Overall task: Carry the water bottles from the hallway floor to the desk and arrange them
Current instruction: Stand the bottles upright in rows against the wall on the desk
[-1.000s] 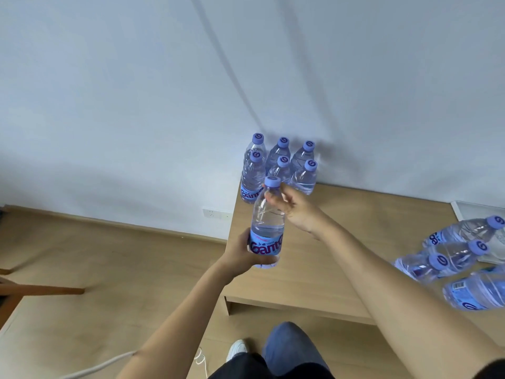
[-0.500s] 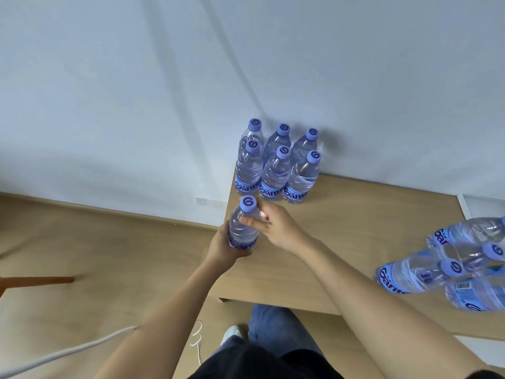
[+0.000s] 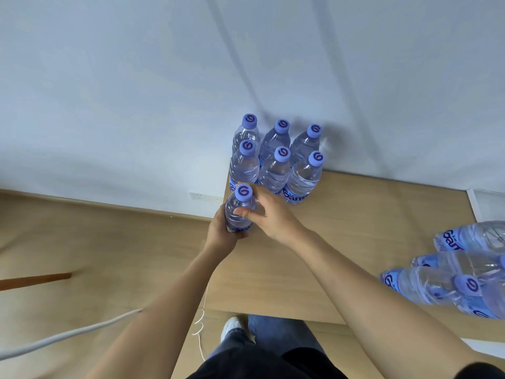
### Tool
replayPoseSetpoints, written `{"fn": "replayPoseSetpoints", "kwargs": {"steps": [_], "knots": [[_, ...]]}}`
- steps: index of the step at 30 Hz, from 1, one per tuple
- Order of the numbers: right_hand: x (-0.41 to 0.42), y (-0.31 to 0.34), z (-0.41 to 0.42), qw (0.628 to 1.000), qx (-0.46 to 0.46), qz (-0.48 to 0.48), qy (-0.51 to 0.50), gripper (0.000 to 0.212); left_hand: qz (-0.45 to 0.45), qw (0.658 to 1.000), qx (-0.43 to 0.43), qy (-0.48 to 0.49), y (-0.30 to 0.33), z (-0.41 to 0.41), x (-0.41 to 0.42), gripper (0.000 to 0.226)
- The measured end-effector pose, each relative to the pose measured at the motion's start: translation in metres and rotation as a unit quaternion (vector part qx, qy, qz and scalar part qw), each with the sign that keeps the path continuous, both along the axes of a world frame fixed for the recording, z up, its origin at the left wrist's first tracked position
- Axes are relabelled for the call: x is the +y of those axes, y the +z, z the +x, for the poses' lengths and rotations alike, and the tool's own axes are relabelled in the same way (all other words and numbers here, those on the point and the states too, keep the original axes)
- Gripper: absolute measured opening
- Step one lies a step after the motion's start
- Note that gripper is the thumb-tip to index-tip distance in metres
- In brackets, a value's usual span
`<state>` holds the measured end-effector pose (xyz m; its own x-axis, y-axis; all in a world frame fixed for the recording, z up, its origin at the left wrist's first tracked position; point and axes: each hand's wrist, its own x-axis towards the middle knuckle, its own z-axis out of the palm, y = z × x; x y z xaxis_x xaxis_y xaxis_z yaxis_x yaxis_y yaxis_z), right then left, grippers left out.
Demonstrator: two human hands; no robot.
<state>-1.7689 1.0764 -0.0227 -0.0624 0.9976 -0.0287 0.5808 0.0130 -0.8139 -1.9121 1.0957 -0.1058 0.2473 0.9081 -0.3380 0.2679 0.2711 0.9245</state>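
A clear water bottle (image 3: pixel 238 212) with a purple cap stands upright at the desk's (image 3: pixel 341 242) far left edge, just in front of a block of several upright bottles (image 3: pixel 276 162) against the wall. My left hand (image 3: pixel 222 232) grips its lower body from the left. My right hand (image 3: pixel 269 212) holds its upper body, thumb across the front. Several more bottles (image 3: pixel 448 280) lie on their sides at the desk's right.
A white wall rises behind the desk, with a socket (image 3: pixel 203 196) low on it. A white cable (image 3: pixel 68 335) crosses the wooden floor at the left, near a brown chair leg (image 3: pixel 35 279). A white tray edge (image 3: pixel 486 203) shows at the far right.
Both hands have lowered the bottle from the air and moved it forward to the desk's left edge, close behind the front row of standing bottles.
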Motion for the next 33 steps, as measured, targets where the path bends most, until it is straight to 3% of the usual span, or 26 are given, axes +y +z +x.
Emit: {"fn": "replayPoseSetpoints", "kwargs": {"steps": [5,21,27,33], "knots": [[0.018,0.003,0.005,0.999,-0.028,0.017,-0.001,0.049,0.028,0.998,0.052,0.008,-0.004,0.009,0.018,0.067],[0.024,-0.003,0.006,1.000,-0.001,0.006,-0.018,0.056,0.013,0.998,0.066,0.017,-0.003,0.009,0.024,0.063],[0.012,-0.001,0.007,0.995,0.067,-0.017,-0.067,0.081,0.008,0.995,0.090,0.045,0.009,0.009,0.001,0.067],[-0.026,-0.001,0.025,0.985,0.095,0.011,-0.144,0.075,-0.006,0.992,0.118,0.047,0.011,0.012,-0.036,0.080]]}}
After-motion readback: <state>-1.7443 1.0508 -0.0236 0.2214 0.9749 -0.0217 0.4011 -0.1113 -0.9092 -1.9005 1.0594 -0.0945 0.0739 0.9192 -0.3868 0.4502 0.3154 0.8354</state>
